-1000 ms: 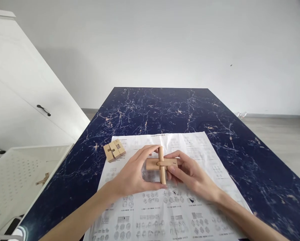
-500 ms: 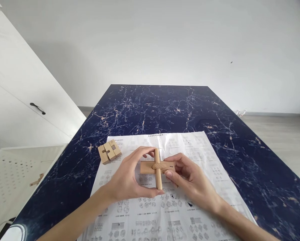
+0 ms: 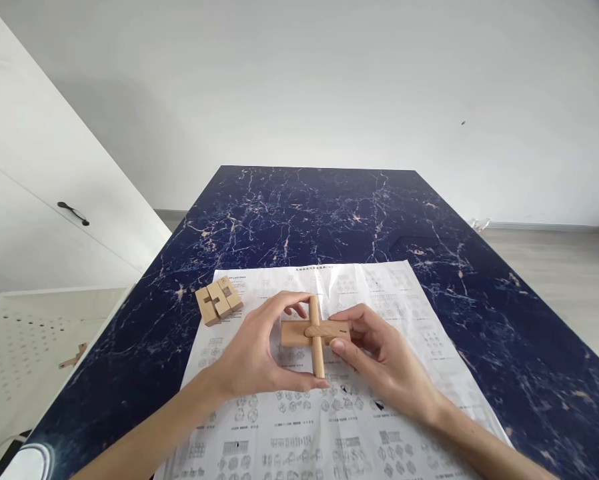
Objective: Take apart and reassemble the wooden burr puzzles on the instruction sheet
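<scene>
Compared with a second ago, the wooden assembly (image 3: pixel 293 333) has tipped so that more of its flat bar (image 3: pixel 335 328) faces up, while both hands lie about where they were over the printed sheet (image 3: pixel 419 413). It is held over the middle of the sheet; whether any of it touches the paper cannot be told. Its round rod (image 3: pixel 318 360) crosses the flat bar, running from the sheet's near side toward its far edge. Left hand (image 3: pixel 247 353), over the sheet's left half, has its grip braced across the rod, index finger at the far end and thumb at the near end. Right hand (image 3: pixel 382 353), over the sheet's right half, has its grip pinched on the bar's right end, thumb in front and fingers mostly hidden behind. At the sheet's far left corner, a cluster of wooden blocks (image 3: pixel 222 303) lies partly over the left edge. Under the sheet and beyond its far edge spreads the dark blue marbled surface (image 3: pixel 299 227). Well left of the sheet are a white perforated panel (image 3: pixel 24 360), a small wooden piece (image 3: pixel 73 358) and a white cabinet (image 3: pixel 39 147) with a black handle (image 3: pixel 73 213).
</scene>
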Available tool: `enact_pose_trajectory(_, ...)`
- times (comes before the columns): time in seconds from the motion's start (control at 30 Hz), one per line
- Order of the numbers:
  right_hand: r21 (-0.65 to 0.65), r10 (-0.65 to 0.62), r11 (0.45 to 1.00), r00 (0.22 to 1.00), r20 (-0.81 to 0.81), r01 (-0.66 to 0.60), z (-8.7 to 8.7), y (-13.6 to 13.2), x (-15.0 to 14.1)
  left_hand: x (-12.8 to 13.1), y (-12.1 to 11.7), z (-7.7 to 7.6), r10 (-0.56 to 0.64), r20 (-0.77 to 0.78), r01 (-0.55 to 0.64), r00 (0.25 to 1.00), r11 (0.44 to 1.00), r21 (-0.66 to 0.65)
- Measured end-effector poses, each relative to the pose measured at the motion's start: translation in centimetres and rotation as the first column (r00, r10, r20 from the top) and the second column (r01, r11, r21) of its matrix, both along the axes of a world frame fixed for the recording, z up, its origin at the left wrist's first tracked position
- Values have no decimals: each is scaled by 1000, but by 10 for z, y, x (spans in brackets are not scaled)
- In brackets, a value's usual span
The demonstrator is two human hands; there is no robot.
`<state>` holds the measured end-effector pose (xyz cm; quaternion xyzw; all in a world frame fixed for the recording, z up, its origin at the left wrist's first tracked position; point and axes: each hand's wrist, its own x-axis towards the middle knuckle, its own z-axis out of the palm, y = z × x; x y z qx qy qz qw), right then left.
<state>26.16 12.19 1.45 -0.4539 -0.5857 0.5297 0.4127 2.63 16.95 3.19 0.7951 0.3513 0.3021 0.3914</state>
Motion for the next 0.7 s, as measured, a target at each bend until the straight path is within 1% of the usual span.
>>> enact_pose_trajectory(0.2, -32, 38, 999, 999, -12, -38, -1, 1, 2, -1, -1, -3, 12, -24, -11, 1000, 999, 30)
enact_pose_trajectory(0.33, -9, 39, 999, 999, 4, -39, -1, 0, 3, -2, -2, -4, 25, -14, -24, 1000, 997, 67)
enact_pose_trajectory(0.5, 17, 31, 999, 999, 25, -32, -1, -1, 3, -2, -2, -5, 12, -17, -11, 1000, 998, 60)
enact_pose_trajectory(0.6, 67, -6, 998, 996, 94, -1, -2, -1, 2, -1, -2, -2, 0, 11, 0, 1000, 1000, 30)
enact_pose_trajectory(0.7, 167, -39, 986, 979, 198, 6, -3, -1, 2, -2, -3, 0, 17, 69, -14, 997, 999, -47)
